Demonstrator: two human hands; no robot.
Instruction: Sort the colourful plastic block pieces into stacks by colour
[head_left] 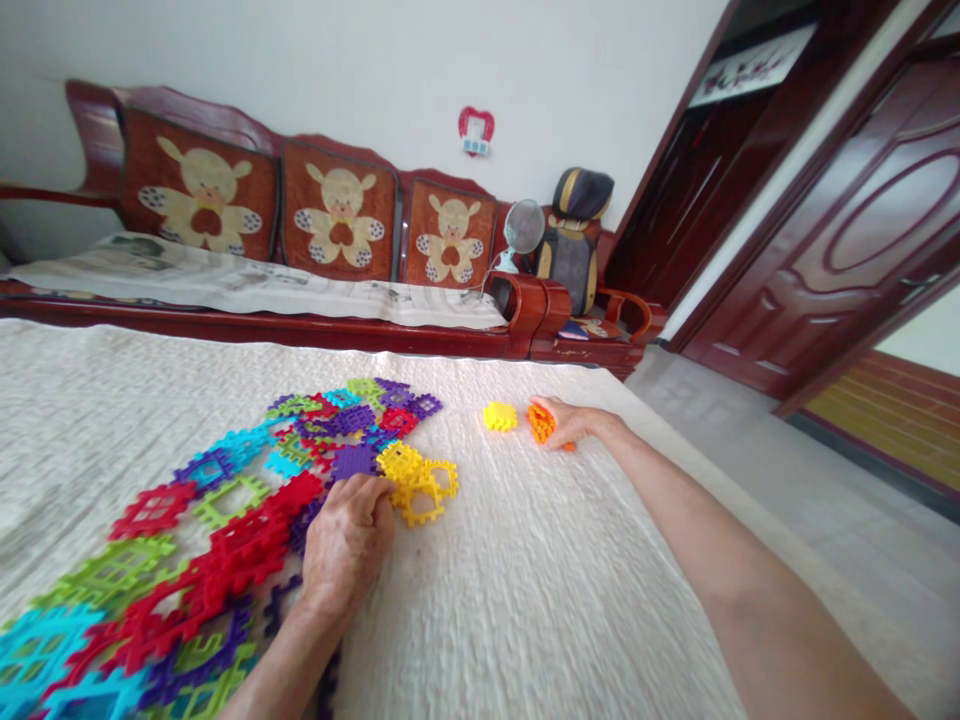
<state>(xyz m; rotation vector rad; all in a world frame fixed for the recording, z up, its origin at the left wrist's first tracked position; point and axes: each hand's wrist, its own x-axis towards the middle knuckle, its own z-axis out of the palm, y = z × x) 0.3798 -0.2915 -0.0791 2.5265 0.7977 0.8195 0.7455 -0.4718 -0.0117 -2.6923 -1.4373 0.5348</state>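
Note:
My left hand (351,535) rests at the right edge of a spread of interlocking plastic building pieces, its fingers curled against several yellow pieces (420,492). Whether those fingers pinch a yellow piece or only touch it is hard to see. Out to the right, my right hand (574,422) has its fingers wrapped round a small stack of orange interlocking pieces (540,424). Just left of that hand stands a stack of yellow interlocking pieces (499,416), apart from it. Red pieces (247,535), purple pieces (352,462), and blue and green ones lie loosely heaped on the left.
A cream textured cloth (480,600) covers the table. Behind it stands a wooden sofa (300,320) with bear-patterned cushions (341,215). A small fan (523,228) and a chair with a massage cushion (568,265) are at its right end. A brown door (840,230) is at far right.

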